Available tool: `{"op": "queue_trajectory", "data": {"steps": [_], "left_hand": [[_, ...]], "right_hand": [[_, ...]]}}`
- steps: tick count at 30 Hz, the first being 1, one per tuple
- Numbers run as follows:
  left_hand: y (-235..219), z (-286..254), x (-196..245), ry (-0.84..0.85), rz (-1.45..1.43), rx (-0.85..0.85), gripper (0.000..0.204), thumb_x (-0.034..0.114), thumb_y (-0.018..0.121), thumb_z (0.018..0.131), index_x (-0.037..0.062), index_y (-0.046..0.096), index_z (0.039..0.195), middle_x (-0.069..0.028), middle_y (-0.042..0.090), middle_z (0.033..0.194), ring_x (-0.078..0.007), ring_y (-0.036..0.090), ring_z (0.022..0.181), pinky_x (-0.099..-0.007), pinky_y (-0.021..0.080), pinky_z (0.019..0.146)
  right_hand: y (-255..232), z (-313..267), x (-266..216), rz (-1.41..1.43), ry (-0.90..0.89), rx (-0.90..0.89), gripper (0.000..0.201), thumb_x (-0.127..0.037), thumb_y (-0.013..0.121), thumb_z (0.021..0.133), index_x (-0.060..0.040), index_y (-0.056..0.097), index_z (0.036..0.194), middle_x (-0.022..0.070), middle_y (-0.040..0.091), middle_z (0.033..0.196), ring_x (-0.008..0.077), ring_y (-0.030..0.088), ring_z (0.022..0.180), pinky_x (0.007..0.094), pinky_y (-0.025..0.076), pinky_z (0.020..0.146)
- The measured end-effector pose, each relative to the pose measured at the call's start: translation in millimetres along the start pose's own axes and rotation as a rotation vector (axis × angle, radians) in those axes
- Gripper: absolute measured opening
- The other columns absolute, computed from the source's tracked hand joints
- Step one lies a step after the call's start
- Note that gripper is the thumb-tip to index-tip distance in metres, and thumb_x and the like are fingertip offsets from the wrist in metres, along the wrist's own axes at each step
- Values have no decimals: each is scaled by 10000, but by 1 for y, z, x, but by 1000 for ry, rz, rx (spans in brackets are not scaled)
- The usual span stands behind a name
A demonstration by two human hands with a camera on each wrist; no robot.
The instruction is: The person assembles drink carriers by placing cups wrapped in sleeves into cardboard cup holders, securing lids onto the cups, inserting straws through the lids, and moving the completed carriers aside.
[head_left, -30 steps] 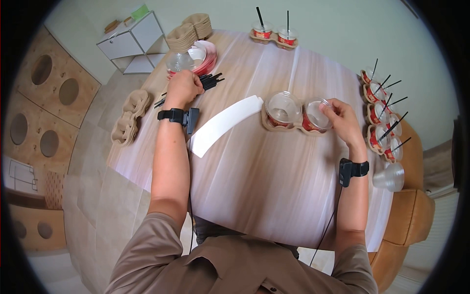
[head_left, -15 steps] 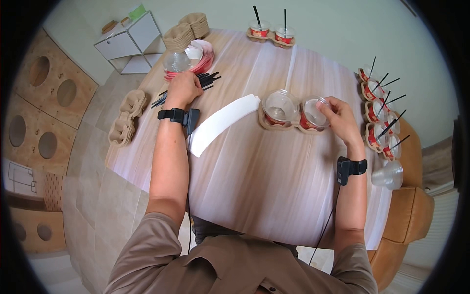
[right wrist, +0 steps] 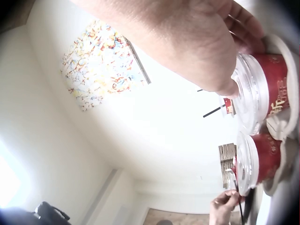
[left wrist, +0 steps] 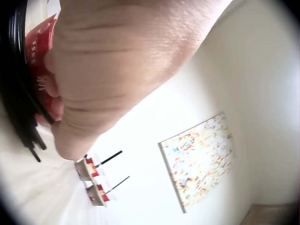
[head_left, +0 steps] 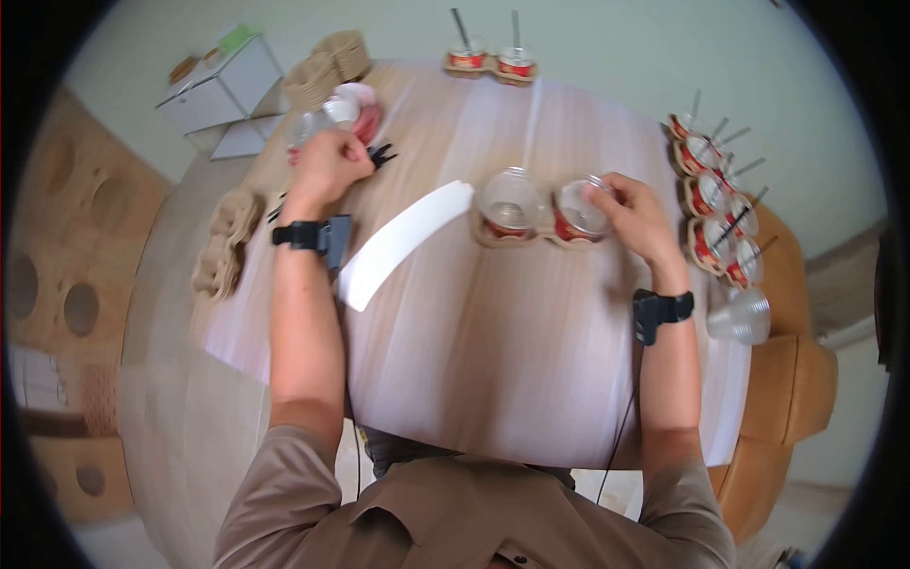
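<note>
My left hand [head_left: 327, 169] is over the pile of black straws [head_left: 381, 155] at the table's far left, thumb and fingers pinching a straw. In the left wrist view more straws [left wrist: 18, 108] lie beside the fingers. My right hand [head_left: 640, 216] grips the right lidded red cup [right wrist: 275, 84], its thumb on the clear lid [right wrist: 248, 101] and its fingers around the far side. This cup and another lidded red cup [right wrist: 268, 157] sit upright in a cardboard cup carrier [head_left: 491, 239]. Neither has a straw in it.
A curved white strip [head_left: 403, 248] lies between my hands. Stacked carriers [head_left: 327, 68] and pink-red sleeves [head_left: 366, 123] stand at the back left, more carriers [head_left: 227, 242] at the left edge. Filled carriers with strawed cups [head_left: 706, 194] line the right edge near clear stacked cups [head_left: 739, 318].
The head view has swung, so the table and its things sit further left in it. My left hand stays at the straws and my right hand keeps its hold on the cup.
</note>
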State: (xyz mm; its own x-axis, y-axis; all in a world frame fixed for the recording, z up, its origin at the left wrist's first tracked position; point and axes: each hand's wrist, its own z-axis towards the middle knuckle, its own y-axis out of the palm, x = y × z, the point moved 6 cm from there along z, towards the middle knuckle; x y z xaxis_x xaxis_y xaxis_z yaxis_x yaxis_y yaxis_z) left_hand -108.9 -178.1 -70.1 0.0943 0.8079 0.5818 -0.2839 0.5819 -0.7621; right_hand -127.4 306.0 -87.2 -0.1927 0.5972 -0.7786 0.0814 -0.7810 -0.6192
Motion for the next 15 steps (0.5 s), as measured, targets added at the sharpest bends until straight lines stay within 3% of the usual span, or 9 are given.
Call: {"op": "queue_trajectory", "data": {"steps": [1, 3, 5, 6, 7, 9, 10, 12, 15], "left_hand": [[-5, 1, 9, 72, -59, 49, 105, 108, 852, 865, 26, 799, 901, 15, 732, 827, -106, 646, 766, -285, 541, 746], [-12, 7, 27, 128, -292, 108, 93, 108, 823, 941, 32, 804, 990, 39, 729, 860, -73, 640, 756, -244, 523, 723], [-17, 1, 56, 28, -657, 97, 103, 100, 774, 1012, 36, 794, 1091, 41, 711, 844, -34, 637, 756, -198, 510, 714], [-13, 1, 69, 58, -798, 89, 156, 80, 729, 1071, 25, 783, 1206, 21, 725, 873, -31, 651, 753, -187, 527, 709], [-7, 0, 84, 62, -806, 79, 156, 80, 729, 1071, 25, 783, 1206, 21, 725, 873, -31, 651, 753, -187, 527, 709], [10, -8, 118, 89, -1103, 63, 183, 93, 720, 1103, 5, 786, 1249, -12, 763, 951, -51, 674, 756, -210, 562, 720], [21, -13, 134, 102, -1143, 16, 208, 112, 722, 1120, -4, 781, 1282, -45, 788, 1020, -66, 700, 773, -228, 586, 728], [42, -25, 164, 128, -1130, -54, 202, 103, 728, 1115, -24, 776, 1264, -70, 796, 1045, -109, 761, 856, -242, 621, 789], [61, -43, 196, 148, -1091, -78, 197, 94, 729, 1115, -44, 769, 1250, -78, 796, 1058, -130, 788, 919, -256, 642, 842]], "right_hand": [[2, -1, -4, 8, -12, -5, 402, -386, 830, 1020, 9, 806, 1092, 27, 702, 851, 134, 612, 805, 337, 511, 736], [-1, -5, -12, 0, -7, 9, 408, -389, 841, 1004, 12, 805, 1073, 30, 701, 840, 140, 615, 798, 337, 518, 745], [2, -9, -20, -4, 32, -70, 328, -347, 824, 1037, -21, 799, 1022, -26, 652, 813, 87, 549, 763, 307, 457, 687], [1, -11, -23, 19, 65, -90, 335, -352, 833, 1025, -23, 793, 976, -36, 638, 773, 87, 539, 727, 305, 448, 665], [0, -13, -25, 15, 75, -81, 335, -352, 833, 1025, -23, 793, 976, -36, 638, 773, 87, 539, 727, 305, 448, 665], [3, -15, -29, -11, 31, -171, 345, -351, 824, 1040, -20, 782, 950, -48, 607, 753, 83, 513, 702, 298, 431, 650], [2, -14, -29, -13, 38, -167, 345, -351, 824, 1040, -20, 782, 950, -48, 607, 753, 83, 513, 702, 298, 431, 650], [5, -15, -29, -25, 41, -280, 357, -358, 801, 1061, -26, 776, 934, -53, 571, 742, 83, 486, 687, 296, 416, 637], [5, -18, -32, -30, 61, -307, 370, -373, 774, 1084, -30, 776, 945, -49, 543, 735, 86, 472, 686, 302, 413, 632]]}}
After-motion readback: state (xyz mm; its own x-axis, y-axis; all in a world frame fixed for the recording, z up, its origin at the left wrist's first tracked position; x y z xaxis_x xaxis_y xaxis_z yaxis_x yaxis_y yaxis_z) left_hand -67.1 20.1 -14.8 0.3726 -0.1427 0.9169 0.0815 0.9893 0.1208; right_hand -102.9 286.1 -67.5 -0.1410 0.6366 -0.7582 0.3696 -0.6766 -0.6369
